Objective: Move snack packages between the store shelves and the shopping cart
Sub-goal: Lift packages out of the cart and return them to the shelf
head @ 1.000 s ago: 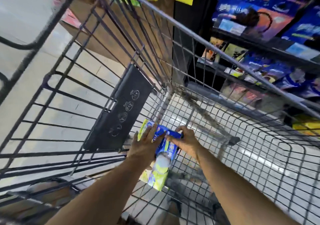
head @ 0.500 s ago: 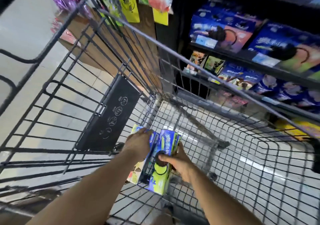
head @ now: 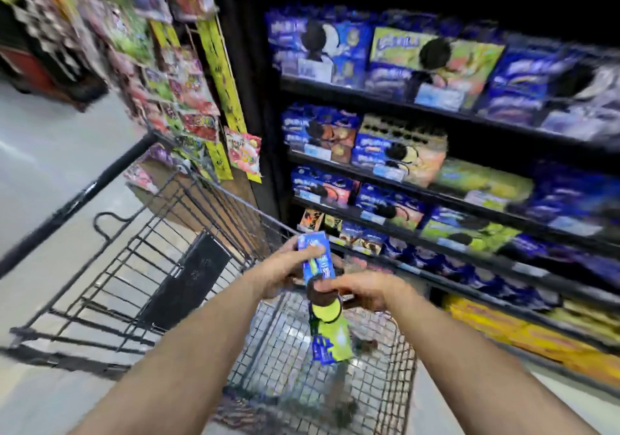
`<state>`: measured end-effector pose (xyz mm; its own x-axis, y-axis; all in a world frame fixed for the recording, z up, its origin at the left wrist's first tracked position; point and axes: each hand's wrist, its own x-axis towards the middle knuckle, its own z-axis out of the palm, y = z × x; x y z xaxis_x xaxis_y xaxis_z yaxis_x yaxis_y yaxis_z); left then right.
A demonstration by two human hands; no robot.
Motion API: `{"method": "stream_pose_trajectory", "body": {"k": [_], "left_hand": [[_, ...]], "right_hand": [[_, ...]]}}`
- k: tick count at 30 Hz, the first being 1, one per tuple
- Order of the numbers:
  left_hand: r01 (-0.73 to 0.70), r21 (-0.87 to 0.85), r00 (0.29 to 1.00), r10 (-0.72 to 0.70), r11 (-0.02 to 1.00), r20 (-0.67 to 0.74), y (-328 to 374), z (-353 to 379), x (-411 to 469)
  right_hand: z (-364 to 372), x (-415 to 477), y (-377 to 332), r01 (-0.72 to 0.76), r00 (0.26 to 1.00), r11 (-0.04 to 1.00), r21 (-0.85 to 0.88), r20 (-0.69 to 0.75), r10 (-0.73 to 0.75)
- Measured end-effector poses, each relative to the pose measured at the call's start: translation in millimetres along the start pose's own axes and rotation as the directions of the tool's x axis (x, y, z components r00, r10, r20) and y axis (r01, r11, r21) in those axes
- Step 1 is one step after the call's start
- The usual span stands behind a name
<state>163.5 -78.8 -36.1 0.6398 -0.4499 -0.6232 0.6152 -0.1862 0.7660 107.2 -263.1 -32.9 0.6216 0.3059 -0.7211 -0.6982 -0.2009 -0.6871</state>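
two hands, one package, one cart, one shelf bay; listed left to right, clock positions read across the view.

- floor (head: 50, 152): pale grey, smooth, slightly glossy; nine o'clock.
- hanging bags (head: 188, 99): small crinkled film pouches in pink, green and purple, on a yellow strip (head: 218, 75); eleven o'clock, blurred.
- cart (head: 84, 195): black wire, thick tubular rim, open square-mesh basket; runs from eight o'clock to six o'clock.
- seat flap (head: 188, 277): flat black plastic panel, matte, leaning against the wire wall; seven o'clock.
- left hand (head: 285, 272): fingers curled round the upper blue end of the package.
- snack package (head: 327, 317): long, narrow, glossy; blue at the top, lime green below, with a dark round biscuit printed at mid-length. it is held nearly upright above the cart basket, clear of the mesh floor, with its top end toward twelve o'clock.
- right hand (head: 365, 290): close to the left hand, gripping the package's middle from its three o'clock side.
- shelves (head: 402, 104): dark tiers with thin straight edges; one to four o'clock.
- biscuit boxes (head: 318, 48): rectangular cartons, mostly blue, some green or peach, standing in rows; print is blurred.
- yellow packs (head: 503, 327): flat and stacked on the lowest tier; four o'clock.
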Motion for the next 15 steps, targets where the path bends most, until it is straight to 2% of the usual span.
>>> {"method": "stream_pose_trajectory", "body": {"k": [2,5,8,10,13,15], "left_hand": [[-0.083,-0.017,0.996,0.082,0.996,-0.031,30.9,28.9,-19.3],[-0.217,-0.094,0.966,0.2,0.972,-0.164,77.9,68.8,-46.1],[-0.337,-0.189,0.928,0.292,0.922,-0.23,123.0,101.4,-67.2],[-0.4,-0.254,0.908,0.342,0.881,-0.243,152.3,121.2,-78.6],[-0.476,-0.296,0.875,0.411,0.828,-0.255,190.9,148.2,-93.3],[-0.505,-0.295,0.858,0.434,0.811,-0.276,210.3,167.7,-100.0]], "right_hand": [[-15.5,-42.3,-20.4,0.097,0.995,0.995,0.003,-0.029,-0.096],[-38.6,-102.6,-47.0,0.204,0.976,0.978,0.041,-0.091,-0.2],[-59.0,-162.3,-62.7,0.243,0.948,0.97,0.012,-0.214,-0.235],[-76.2,-194.9,-68.4,0.283,0.924,0.957,0.068,-0.287,-0.253],[-93.4,-232.3,-80.0,0.396,0.841,0.915,0.08,-0.433,-0.325],[-98.8,-251.7,-83.7,0.479,0.782,0.857,0.191,-0.536,-0.318]]}}
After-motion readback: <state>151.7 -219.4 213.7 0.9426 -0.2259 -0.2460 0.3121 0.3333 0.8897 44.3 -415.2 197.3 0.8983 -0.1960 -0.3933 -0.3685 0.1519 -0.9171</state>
